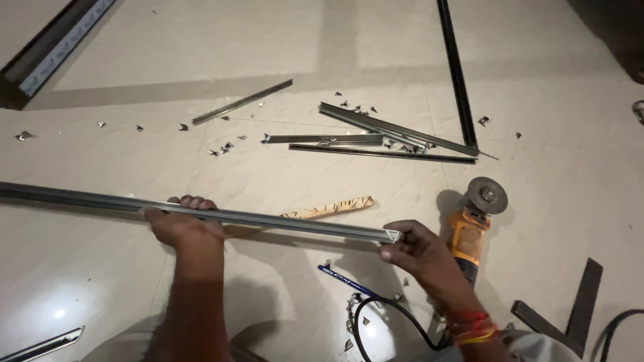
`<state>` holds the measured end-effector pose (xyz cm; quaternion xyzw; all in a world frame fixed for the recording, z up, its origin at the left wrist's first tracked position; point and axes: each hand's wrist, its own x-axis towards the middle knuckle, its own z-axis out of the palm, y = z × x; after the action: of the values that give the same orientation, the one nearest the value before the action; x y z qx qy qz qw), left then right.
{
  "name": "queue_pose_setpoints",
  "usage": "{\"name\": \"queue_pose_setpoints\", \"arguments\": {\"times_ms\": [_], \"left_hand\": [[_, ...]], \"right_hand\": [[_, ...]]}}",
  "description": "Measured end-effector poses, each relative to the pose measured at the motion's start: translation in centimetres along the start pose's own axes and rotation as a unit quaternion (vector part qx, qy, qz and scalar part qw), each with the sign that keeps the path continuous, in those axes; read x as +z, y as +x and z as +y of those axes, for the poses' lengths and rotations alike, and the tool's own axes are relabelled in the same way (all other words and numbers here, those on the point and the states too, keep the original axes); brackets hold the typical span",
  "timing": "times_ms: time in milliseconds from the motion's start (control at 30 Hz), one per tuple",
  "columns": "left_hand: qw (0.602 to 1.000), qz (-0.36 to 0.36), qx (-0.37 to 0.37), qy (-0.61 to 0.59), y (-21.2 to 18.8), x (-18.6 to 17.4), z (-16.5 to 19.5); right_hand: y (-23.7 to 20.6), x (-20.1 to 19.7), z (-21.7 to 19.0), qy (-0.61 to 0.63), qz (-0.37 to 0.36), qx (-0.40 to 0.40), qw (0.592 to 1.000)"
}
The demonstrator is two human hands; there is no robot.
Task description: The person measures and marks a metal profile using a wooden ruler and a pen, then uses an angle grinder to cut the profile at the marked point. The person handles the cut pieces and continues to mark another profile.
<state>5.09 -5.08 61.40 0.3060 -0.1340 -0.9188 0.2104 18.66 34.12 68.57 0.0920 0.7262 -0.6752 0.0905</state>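
- The left hand (180,224) wraps around a long metal channel (255,217), fingers curled over its top edge, holding it level above the floor (100,288).
- The right hand (417,251) pinches the channel's cut right end between thumb and fingers; red and orange threads circle that wrist.
- The channel runs from the left edge of the view across to the right hand.
- Just beyond the right hand lies an orange angle grinder (471,228), its disc facing up, resting on the floor with a black cable (389,315) looping toward the person.
- A wooden strip (332,208) lies on the floor behind the channel, near its right end.
- A blue pen-like tool (342,277) lies below the channel, between the two forearms.
- Farther off, cut metal strips (376,134) and small scraps (225,146) are scattered on the floor.
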Motion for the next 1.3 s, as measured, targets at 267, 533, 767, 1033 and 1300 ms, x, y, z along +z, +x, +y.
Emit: {"name": "queue_pose_setpoints", "arguments": {"times_ms": [267, 533, 767, 1033, 1300], "left_hand": [[1.000, 0.003, -0.023, -0.021, -1.0, 0.8, 0.2], [0.999, 0.008, -0.043, -0.014, -1.5, 1.0, 0.2], [0.999, -0.012, -0.036, -0.014, -0.9, 0.8, 0.0], [0.999, -0.015, -0.028, -0.009, -1.2, 0.7, 0.0], [0.997, -0.053, -0.042, -0.040, -0.8, 0.2, 0.1]], "right_hand": [[0.9, 0.6, 1.8, 0.115, 0.015, -0.035, 0.993], [1.1, 0.7, 2.4, 0.154, 0.031, -0.052, 0.986], [0.7, 0.7, 1.2, 0.109, 0.034, -0.060, 0.992], [0.6, 0.9, 0.4, 0.044, 0.038, -0.064, 0.996], [0.5, 1.1, -0.4, 0.048, 0.035, -0.077, 0.995]]}}
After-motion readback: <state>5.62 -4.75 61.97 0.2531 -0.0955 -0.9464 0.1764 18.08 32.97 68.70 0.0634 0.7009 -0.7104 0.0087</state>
